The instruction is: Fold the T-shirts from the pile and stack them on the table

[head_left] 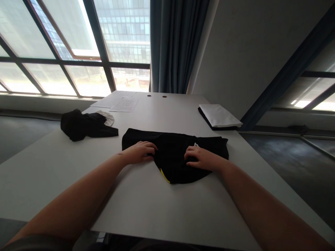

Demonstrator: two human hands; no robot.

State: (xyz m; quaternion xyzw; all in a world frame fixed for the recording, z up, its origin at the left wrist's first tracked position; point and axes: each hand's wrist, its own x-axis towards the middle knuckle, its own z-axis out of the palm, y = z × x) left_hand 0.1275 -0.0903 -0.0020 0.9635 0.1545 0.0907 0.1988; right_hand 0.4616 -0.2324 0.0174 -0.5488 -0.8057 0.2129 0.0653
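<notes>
A folded black garment [172,153] lies in front of me on the white table, with a yellow strip along its near edge and a small white piece, perhaps a cord, beside my right hand. My left hand [140,152] rests on the garment's left part, its fingers lightly bent over the cloth and its thumb apart from them. Over the right part lies my right hand [200,157], palm down, fingers curved onto the fabric, the thumb lower and apart. Neither hand lifts the cloth.
A crumpled black garment [86,125] with a white piece behind it lies at the left of the table. Folded white cloth [220,115] sits on something black at the right. Printed papers [124,104] lie at the far left, near two holes in the tabletop [180,115].
</notes>
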